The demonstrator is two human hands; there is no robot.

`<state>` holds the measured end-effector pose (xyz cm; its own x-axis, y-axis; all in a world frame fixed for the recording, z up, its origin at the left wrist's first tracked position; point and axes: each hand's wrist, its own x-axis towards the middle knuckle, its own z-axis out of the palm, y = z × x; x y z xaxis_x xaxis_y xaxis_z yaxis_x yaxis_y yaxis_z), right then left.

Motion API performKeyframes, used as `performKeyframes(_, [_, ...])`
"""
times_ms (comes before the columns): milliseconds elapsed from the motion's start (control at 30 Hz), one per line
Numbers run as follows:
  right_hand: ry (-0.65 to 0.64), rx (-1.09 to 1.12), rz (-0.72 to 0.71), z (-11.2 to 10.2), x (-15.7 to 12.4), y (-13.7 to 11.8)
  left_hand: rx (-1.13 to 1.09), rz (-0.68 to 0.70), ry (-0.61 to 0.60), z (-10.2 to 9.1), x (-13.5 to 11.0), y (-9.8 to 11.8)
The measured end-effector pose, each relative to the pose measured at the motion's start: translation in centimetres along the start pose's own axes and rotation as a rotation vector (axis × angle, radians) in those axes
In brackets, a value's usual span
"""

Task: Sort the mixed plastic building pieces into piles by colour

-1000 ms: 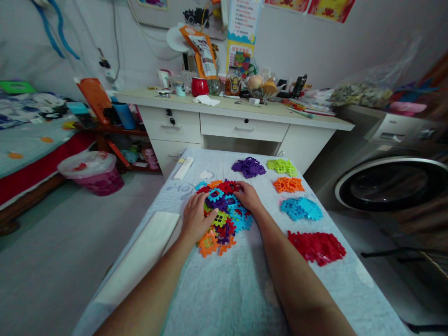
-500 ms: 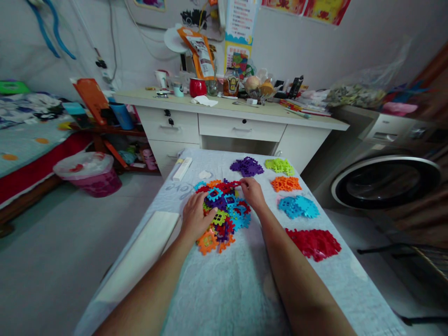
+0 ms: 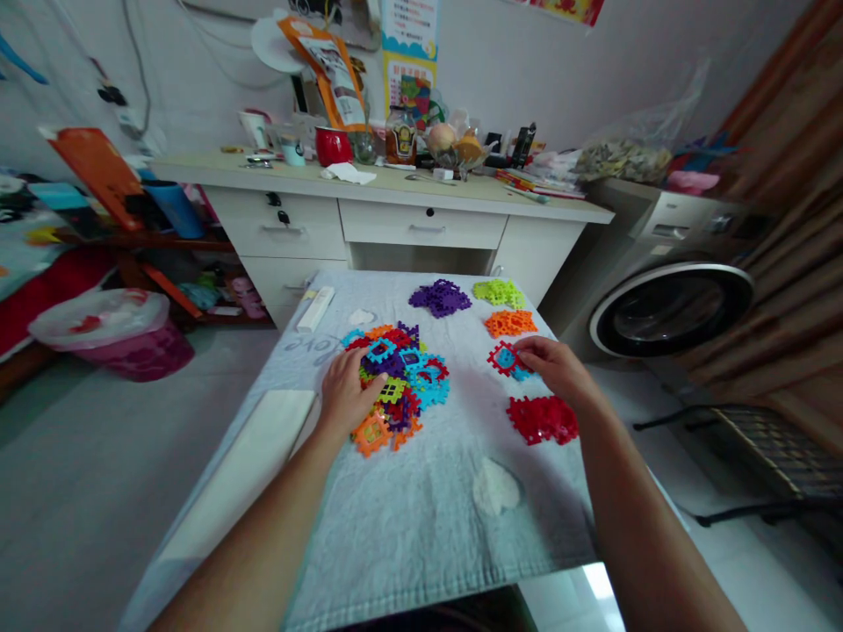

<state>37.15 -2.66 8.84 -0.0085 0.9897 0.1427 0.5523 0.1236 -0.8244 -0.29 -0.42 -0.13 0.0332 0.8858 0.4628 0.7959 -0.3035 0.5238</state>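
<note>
My left hand (image 3: 349, 391) lies spread on the left edge of a mixed heap of plastic interlocking pieces (image 3: 401, 373) in orange, blue, purple, red and yellow-green. Between the fingertips of my right hand (image 3: 550, 362) is a red square piece (image 3: 499, 359) with an open middle. It hovers over the blue pile (image 3: 523, 374), which it and the hand partly cover. Nearer me lies the red pile (image 3: 541, 420). Beyond the blue one are an orange pile (image 3: 510, 323), a yellow-green pile (image 3: 499, 292) and a purple pile (image 3: 440, 298).
A cloth covers the table (image 3: 421, 527). On its left side lie a long white board (image 3: 243, 474) and a small white box (image 3: 316, 309). Behind stands a cluttered desk (image 3: 395, 197); a washing machine (image 3: 659, 281) is at right, a pink bin (image 3: 125, 338) at left.
My right hand has moved right from the heap to above the blue pile, carrying the red piece. My left hand stays on the heap. The whole view has turned rightward.
</note>
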Motion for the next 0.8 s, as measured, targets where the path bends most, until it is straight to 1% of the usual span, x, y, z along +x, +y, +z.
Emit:
performKeyframes(100, [0.040, 0.010, 0.094, -2.6, -3.0, 1.0, 0.009, 0.017, -0.011, 0.2, 0.0, -0.4])
performKeyframes(167, [0.069, 0.005, 0.155, -3.8, -4.7, 1.5, 0.015, 0.024, -0.010, 0.4, 0.0, -0.6])
performKeyframes(300, [0.133, 0.015, 0.217, -5.2, -7.0, 2.2, 0.009, 0.029, -0.011, 0.6, -0.1, -1.0])
performKeyframes(367, [0.152, 0.011, 0.234, -5.3, -7.6, 2.5, 0.009, 0.024, -0.010, 0.6, 0.0, -1.0])
performKeyframes(500, [0.115, -0.059, 0.255, -5.1, -8.0, 3.3, 0.017, 0.023, -0.017, 0.5, 0.0, -0.8])
performKeyframes(533, [0.129, -0.110, 0.240, -5.0, -8.0, 3.5, 0.017, 0.026, -0.022, 0.5, 0.0, -0.8])
performKeyframes(633, [0.225, -0.279, 0.171, -4.8, -7.9, 3.8, 0.011, 0.030, -0.023, 0.4, 0.1, -0.7])
performKeyframes(700, [0.261, -0.340, 0.152, -4.5, -7.8, 3.7, 0.003, 0.034, -0.018, 0.5, 0.1, -0.8])
performKeyframes(800, [0.257, -0.376, 0.134, -3.4, -7.4, 2.6, 0.004, 0.031, -0.014, 0.6, 0.1, -0.9])
